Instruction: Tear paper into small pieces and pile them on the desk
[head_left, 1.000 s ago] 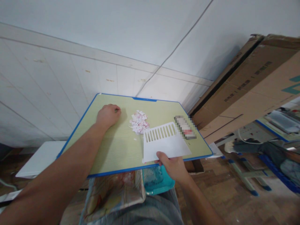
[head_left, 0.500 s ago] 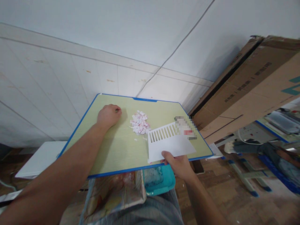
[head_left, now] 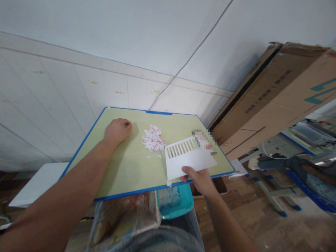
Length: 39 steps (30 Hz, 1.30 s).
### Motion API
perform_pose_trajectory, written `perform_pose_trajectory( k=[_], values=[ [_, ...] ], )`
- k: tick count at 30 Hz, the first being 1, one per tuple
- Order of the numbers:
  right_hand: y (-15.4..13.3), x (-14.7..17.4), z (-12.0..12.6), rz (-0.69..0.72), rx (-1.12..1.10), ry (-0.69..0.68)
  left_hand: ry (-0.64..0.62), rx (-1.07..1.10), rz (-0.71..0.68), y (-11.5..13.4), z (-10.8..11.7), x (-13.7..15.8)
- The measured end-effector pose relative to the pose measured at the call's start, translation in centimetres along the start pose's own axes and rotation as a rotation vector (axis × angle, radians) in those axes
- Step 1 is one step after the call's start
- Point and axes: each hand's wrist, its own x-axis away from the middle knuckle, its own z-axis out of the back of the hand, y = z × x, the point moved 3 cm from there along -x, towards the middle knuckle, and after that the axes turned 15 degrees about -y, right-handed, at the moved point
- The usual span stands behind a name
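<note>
My right hand [head_left: 198, 178] pinches the near edge of a white sheet [head_left: 189, 162] with a row of slots cut along its far side; my thumb lies on top. The sheet is over the right part of the desk [head_left: 126, 178]. A loose pile of small white and pinkish paper pieces [head_left: 153, 138] lies beside its left corner. To the left of the pile, my left hand [head_left: 118, 130] is closed, with something small and dark at its fingertips that I cannot make out. One small paper piece [head_left: 169, 183] is at the desk's front edge, under the sheet's near corner.
A teal bin [head_left: 187, 204] sits below the front edge, beside a stained cloth-like bag [head_left: 133, 217] at my lap. Tall cardboard boxes [head_left: 278, 94] lean at the right. A blurred-out item covers the desk's right side. Another person's leg [head_left: 270, 162] shows farther right.
A small paper piece now shows at the front edge by the sheet's near left corner. The whole view has shifted slightly; both hands keep nearly the same places on the desk.
</note>
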Motion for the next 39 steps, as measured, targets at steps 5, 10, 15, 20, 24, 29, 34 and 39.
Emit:
perform_pose_trajectory(
  k=[5, 10, 15, 20, 24, 29, 34, 39],
  values=[
    [0.3, -0.3, 0.3, -0.042, -0.021, -0.029, -0.017, 0.018, 0.020, 0.3, 0.4, 0.1],
    [-0.3, -1.4, 0.9, 0.024, -0.069, 0.043, 0.009, 0.012, 0.063, 0.7, 0.7, 0.5],
    [0.0, -3.0, 0.8, 0.027, -0.071, 0.121, 0.119, -0.027, 0.154, 1.1, 1.5, 2.0],
    [-0.9, -4.9, 0.4, -0.040, -0.029, 0.155, 0.058, -0.178, 0.124, 1.3, 1.4, 4.5],
    [-3.2, -6.8, 2.0, -0.071, 0.059, 0.200, 0.024, -0.194, 0.072, 0.7, 0.8, 6.0],
    [-5.3, -9.2, 6.2, -0.089, 0.236, 0.279, 0.046, -0.211, 0.041, 0.3, 0.5, 6.2],
    [-4.5, -11.6, 6.4, -0.163, 0.325, 0.222, 0.037, -0.239, 0.047, 0.7, 0.6, 6.1],
    [-4.0, -14.9, 2.5, -0.184, 0.281, 0.096, 0.017, -0.317, 0.068, 1.1, 1.0, 6.0]
  ],
)
